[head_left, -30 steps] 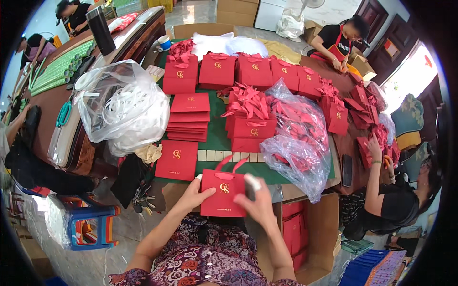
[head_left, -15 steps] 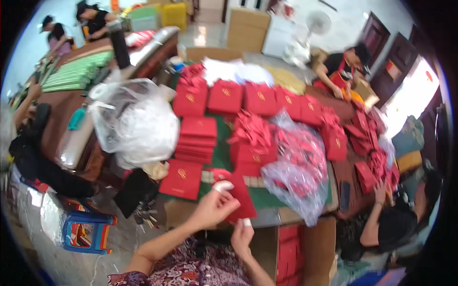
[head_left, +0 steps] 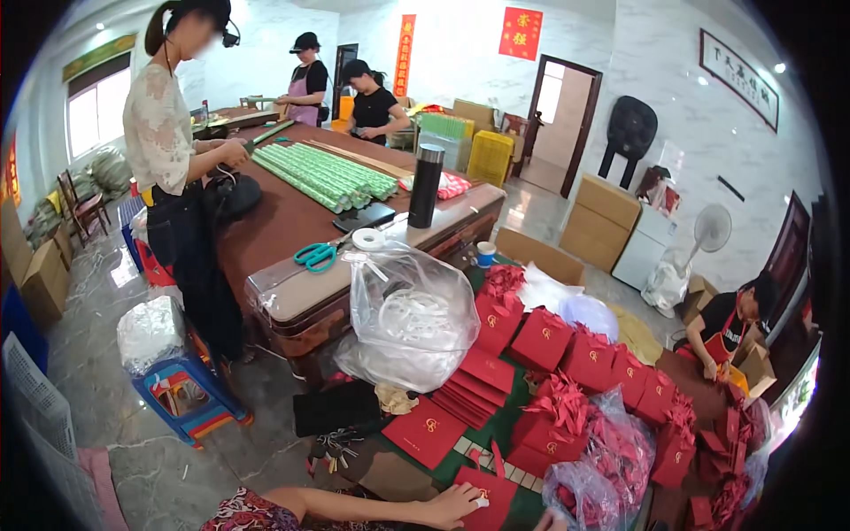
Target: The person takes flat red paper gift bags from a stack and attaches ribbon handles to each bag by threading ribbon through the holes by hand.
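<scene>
At the lower edge, my left hand (head_left: 456, 507), with white tape on a finger, grips the left side of a red paper gift bag (head_left: 490, 496). A red ribbon handle (head_left: 498, 460) rises from the bag's top. Only a small part of my right hand (head_left: 551, 520) shows, to the right of the bag; its fingers are mostly cut off by the frame edge. Just beyond the bag lies a flat red bag (head_left: 425, 431) with a gold emblem, beside a stack of flat red bags (head_left: 469, 396). A red bag heaped with ribbons (head_left: 553, 420) stands farther right.
Clear plastic sacks hold white pieces (head_left: 412, 319) and red ribbons (head_left: 611, 456). Finished-looking red bags (head_left: 542, 339) line the far side. A brown table (head_left: 292, 203) carries green rolls (head_left: 323, 175), teal scissors (head_left: 316, 256) and a black flask (head_left: 426, 186). Stools (head_left: 186, 394) stand left. Several people work nearby.
My view has swung up and left, so the bags now sit lower right and the brown table shows fully. The gift bag and both hands have dropped to the lower edge.
</scene>
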The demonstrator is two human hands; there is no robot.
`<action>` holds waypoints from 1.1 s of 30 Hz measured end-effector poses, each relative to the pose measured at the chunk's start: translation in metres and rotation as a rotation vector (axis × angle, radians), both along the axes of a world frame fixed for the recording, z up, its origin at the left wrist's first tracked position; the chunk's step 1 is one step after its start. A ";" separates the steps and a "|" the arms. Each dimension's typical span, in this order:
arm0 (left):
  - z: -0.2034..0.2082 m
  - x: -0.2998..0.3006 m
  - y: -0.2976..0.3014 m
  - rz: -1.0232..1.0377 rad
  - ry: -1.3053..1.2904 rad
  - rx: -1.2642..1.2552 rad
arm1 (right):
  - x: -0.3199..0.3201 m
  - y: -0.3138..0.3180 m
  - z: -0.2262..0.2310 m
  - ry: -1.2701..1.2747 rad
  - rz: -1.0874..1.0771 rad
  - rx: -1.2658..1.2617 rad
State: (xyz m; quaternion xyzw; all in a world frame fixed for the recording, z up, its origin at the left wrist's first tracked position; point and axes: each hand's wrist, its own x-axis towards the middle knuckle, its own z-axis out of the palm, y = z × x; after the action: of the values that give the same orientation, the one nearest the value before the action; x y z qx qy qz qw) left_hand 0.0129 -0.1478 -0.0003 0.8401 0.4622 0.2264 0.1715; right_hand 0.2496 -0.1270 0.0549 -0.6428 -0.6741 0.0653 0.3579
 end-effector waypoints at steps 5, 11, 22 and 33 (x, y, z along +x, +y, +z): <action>0.024 -0.014 0.008 -0.096 0.003 -0.178 | 0.014 0.053 -0.008 -0.209 -0.052 -0.077; 0.023 -0.025 0.010 -0.152 0.019 -0.212 | 0.019 0.060 -0.025 -0.278 -0.125 -0.163; -0.015 -0.007 0.025 -0.059 -0.159 -0.129 | 0.012 0.011 0.000 -0.008 -0.096 0.021; 0.004 0.009 0.012 0.083 -1.016 -0.572 | -0.081 -0.038 -0.014 0.076 0.197 0.047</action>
State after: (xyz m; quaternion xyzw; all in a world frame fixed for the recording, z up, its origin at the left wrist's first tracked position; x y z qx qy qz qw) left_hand 0.0218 -0.1360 0.0036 0.5276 0.3973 0.4738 0.5826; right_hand 0.1689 -0.1654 0.0409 -0.5618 -0.7215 0.1085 0.3900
